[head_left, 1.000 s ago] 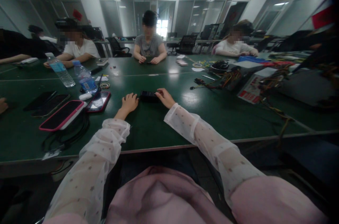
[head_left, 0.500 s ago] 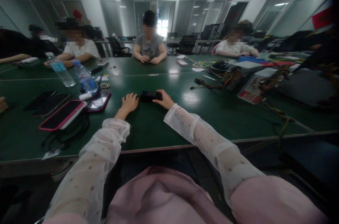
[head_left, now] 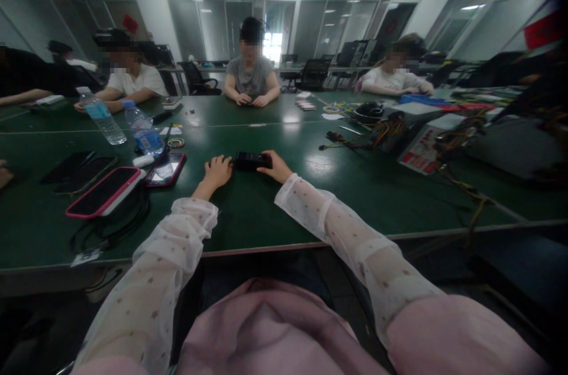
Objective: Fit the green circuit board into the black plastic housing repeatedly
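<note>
We seem mid-handling, our right hand (head_left: 276, 167) gripping the black device (head_left: 248, 161), our left hand (head_left: 218, 171) unclenched beside it; any move needs steadiness.

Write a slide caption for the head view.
At a green table, right hand holds a black device by one end, left hand beside it.

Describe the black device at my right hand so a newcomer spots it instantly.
On the green table, look between your left hand and right hand. The black device is there, its right end gripped by your right hand, unlike the untouched phones farther left.
</note>
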`<state>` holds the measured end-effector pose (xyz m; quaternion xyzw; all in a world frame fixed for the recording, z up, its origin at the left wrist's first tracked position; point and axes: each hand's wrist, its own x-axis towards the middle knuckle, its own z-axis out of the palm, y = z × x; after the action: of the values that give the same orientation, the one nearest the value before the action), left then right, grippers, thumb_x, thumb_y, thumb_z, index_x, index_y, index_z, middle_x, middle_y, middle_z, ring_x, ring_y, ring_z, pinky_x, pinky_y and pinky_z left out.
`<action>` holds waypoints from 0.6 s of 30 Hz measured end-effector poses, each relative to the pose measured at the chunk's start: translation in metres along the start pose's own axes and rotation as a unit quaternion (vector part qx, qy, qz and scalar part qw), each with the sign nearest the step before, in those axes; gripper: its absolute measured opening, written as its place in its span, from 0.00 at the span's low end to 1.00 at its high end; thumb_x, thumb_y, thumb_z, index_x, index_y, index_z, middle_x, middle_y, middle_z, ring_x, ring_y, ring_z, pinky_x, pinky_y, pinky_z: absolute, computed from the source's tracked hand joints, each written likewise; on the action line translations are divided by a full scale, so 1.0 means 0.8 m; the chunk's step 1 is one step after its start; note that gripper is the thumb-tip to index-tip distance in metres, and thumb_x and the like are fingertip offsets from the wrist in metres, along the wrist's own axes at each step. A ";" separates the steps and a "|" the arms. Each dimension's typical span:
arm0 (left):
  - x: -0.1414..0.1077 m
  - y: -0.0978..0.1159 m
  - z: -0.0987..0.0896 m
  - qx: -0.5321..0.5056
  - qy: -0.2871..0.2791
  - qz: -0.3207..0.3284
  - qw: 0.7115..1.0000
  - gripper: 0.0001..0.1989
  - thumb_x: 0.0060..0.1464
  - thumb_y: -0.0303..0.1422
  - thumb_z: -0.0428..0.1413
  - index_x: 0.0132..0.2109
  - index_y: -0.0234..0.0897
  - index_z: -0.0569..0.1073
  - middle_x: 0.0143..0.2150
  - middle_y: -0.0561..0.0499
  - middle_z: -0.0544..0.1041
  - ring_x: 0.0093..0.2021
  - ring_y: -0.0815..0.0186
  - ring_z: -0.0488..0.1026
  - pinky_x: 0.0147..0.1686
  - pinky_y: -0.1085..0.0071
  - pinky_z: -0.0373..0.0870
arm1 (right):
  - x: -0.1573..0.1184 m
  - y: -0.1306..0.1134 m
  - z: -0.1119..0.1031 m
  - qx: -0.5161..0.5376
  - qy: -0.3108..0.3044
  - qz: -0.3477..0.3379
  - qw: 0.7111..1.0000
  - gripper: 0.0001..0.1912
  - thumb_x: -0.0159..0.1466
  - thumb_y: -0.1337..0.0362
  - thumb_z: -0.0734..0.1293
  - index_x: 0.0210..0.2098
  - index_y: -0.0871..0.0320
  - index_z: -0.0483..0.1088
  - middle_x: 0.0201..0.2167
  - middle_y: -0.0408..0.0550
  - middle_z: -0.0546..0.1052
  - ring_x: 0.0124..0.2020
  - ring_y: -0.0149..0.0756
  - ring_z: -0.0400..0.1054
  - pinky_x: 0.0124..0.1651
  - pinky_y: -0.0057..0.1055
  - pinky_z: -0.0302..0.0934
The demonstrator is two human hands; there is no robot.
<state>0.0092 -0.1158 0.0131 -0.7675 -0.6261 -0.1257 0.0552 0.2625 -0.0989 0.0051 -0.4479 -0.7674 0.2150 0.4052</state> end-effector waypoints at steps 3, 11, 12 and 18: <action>0.000 0.000 -0.002 -0.001 -0.008 0.000 1.000 0.24 0.67 0.38 0.40 0.65 0.41 0.64 0.67 0.40 0.62 0.66 0.49 0.57 0.59 0.44 0.59 | 0.000 -0.002 -0.001 0.003 0.000 0.002 1.000 0.32 0.54 0.64 0.76 0.55 0.56 0.63 0.49 0.52 0.73 0.53 0.47 0.69 0.59 0.50 0.62; 0.000 0.001 -0.005 -0.008 -0.015 -0.003 1.000 0.24 0.67 0.39 0.40 0.66 0.42 0.63 0.68 0.40 0.61 0.67 0.49 0.56 0.60 0.43 0.57 | -0.003 -0.013 -0.006 0.024 -0.014 0.012 1.000 0.33 0.53 0.66 0.76 0.55 0.58 0.62 0.51 0.54 0.73 0.55 0.47 0.69 0.59 0.49 0.62; 0.000 0.001 -0.004 -0.008 -0.015 -0.003 1.000 0.24 0.67 0.39 0.40 0.66 0.42 0.63 0.68 0.40 0.61 0.67 0.49 0.56 0.60 0.43 0.57 | -0.004 -0.014 -0.007 0.030 -0.016 0.016 0.999 0.34 0.53 0.66 0.76 0.55 0.58 0.62 0.51 0.55 0.73 0.55 0.48 0.69 0.59 0.49 0.63; 0.001 -0.001 -0.001 -0.007 -0.011 -0.002 1.000 0.24 0.67 0.39 0.39 0.66 0.41 0.63 0.68 0.40 0.61 0.66 0.49 0.57 0.60 0.42 0.57 | -0.003 -0.011 -0.006 0.043 0.000 0.031 0.999 0.31 0.51 0.66 0.77 0.52 0.55 0.64 0.49 0.51 0.75 0.54 0.47 0.71 0.58 0.50 0.64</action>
<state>0.0088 -0.1149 0.0143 -0.7679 -0.6274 -0.1220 0.0425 0.2629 -0.1057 0.0130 -0.4535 -0.7431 0.2606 0.4175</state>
